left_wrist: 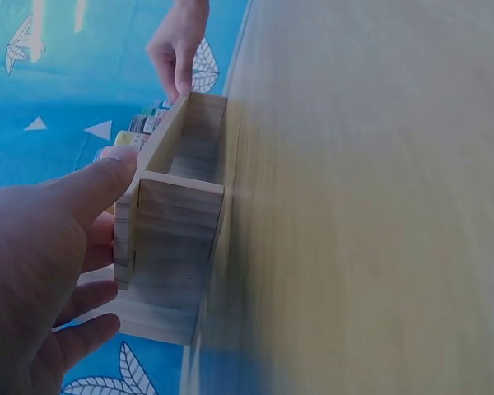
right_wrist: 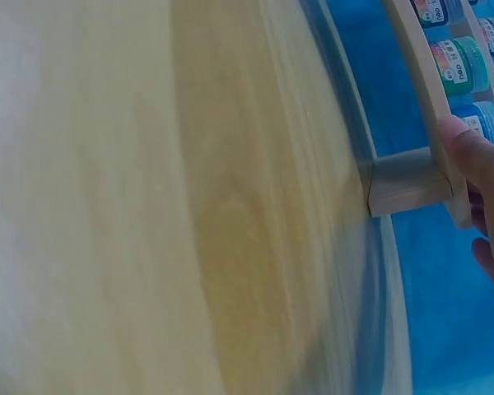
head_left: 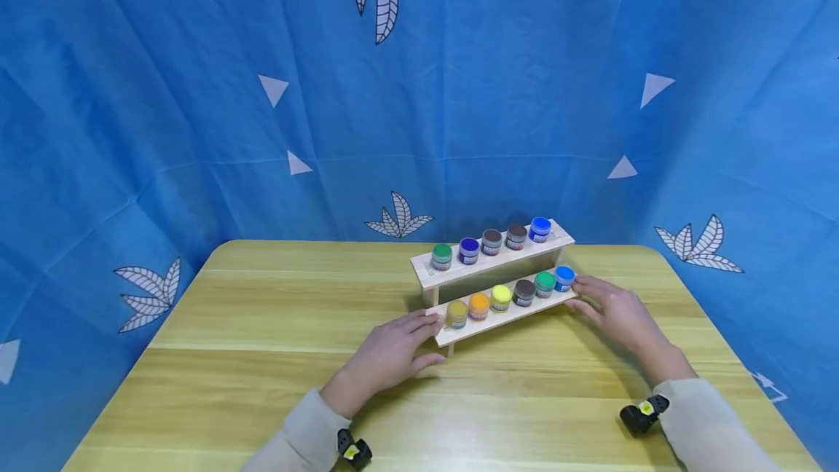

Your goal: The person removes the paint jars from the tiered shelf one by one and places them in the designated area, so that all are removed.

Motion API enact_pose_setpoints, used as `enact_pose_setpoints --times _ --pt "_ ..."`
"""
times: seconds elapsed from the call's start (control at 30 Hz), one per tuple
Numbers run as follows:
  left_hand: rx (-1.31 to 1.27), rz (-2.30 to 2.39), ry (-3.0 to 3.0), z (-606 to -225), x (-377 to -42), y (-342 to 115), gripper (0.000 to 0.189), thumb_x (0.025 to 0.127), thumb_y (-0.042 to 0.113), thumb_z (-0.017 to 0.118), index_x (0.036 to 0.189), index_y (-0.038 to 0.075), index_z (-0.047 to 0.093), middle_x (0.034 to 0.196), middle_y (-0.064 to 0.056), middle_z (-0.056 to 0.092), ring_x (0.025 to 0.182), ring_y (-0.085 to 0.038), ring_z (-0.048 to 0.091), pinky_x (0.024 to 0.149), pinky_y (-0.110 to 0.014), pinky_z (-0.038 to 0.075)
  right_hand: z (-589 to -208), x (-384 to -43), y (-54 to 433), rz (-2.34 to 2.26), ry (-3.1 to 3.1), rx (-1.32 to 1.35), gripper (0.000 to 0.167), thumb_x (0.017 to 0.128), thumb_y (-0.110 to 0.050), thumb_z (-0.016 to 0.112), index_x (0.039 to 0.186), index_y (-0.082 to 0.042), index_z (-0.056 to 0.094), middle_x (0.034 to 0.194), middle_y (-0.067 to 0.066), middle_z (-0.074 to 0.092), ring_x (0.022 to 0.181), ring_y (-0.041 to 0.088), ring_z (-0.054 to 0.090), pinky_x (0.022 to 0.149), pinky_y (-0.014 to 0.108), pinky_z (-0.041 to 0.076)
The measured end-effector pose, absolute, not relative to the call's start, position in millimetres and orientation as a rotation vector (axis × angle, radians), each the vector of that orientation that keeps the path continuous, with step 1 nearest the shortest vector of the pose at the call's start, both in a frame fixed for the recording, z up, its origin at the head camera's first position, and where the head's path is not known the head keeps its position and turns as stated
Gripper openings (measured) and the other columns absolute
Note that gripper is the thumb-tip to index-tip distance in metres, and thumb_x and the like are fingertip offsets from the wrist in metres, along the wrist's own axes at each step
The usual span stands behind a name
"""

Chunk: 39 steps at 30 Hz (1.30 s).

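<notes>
A two-tier wooden rack (head_left: 501, 320) stands slanted on the table, with a row of small paint jars on each tier. My left hand (head_left: 393, 348) grips the near left end of the lower shelf; the left wrist view shows its thumb (left_wrist: 111, 177) on the edge and the fingers around the end. At the other end my right hand (head_left: 619, 312) holds the lower shelf between thumb and fingers, beside a blue jar (head_left: 564, 279). The lower row also has ochre (head_left: 457, 314), orange (head_left: 479, 306) and yellow (head_left: 501, 298) jars. On the upper tier, a green-lidded jar (head_left: 442, 256) sits leftmost.
The wooden table (head_left: 275, 363) reaches back to a blue curtain (head_left: 459, 108) with leaf and triangle prints. Small black cameras sit at the left wrist (head_left: 354, 450) and right wrist (head_left: 644, 415). The rack is close to the table's back edge.
</notes>
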<state>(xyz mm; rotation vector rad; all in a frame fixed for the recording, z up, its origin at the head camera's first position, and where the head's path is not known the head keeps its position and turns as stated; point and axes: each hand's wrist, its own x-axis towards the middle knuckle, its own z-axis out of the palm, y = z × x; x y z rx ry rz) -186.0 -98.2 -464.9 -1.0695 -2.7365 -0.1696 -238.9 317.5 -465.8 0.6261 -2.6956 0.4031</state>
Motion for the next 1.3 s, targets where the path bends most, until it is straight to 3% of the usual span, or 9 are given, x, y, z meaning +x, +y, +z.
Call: enact_pose_setpoints --times 0.27,0.6,1.3 --pt "-0.996 -0.220 -2.767 -464.1 -185.8 -107.4 0.060 0.096 0.058 0.050 0.137 0.016 0.057 0.138 -0.003 0.056 0.129 -0.024 0.050 0.100 -0.042 0.047 -468.9 -231.7 308.2 0.405 -2.616 0.656 0.037 0.084 -0.023 0.078 0.114 -0.003 0.072 0.116 0.018 0.068 0.104 0.041 0.064 0.088 0.058 0.050" --pt "-0.942 -0.335 -2.763 -462.9 -188.3 -127.7 0.047 0.096 0.044 0.060 0.133 0.015 0.060 0.135 -0.004 0.059 0.127 -0.023 0.053 0.098 -0.042 0.049 -471.9 -220.7 292.1 0.439 -2.482 0.726 0.034 0.075 -0.017 0.083 0.105 -0.003 0.075 0.104 0.014 0.072 0.096 0.036 0.068 0.082 0.055 0.053" --pt "-0.964 -0.397 -2.832 -460.3 -194.5 -181.7 0.046 0.101 0.036 0.053 0.142 0.014 0.053 0.145 -0.003 0.049 0.134 -0.027 0.044 0.109 -0.046 0.037 -473.5 -195.3 260.2 0.500 -2.381 0.866 0.037 0.072 -0.019 0.085 0.106 -0.007 0.076 0.105 0.007 0.073 0.097 0.028 0.069 0.083 0.047 0.055"
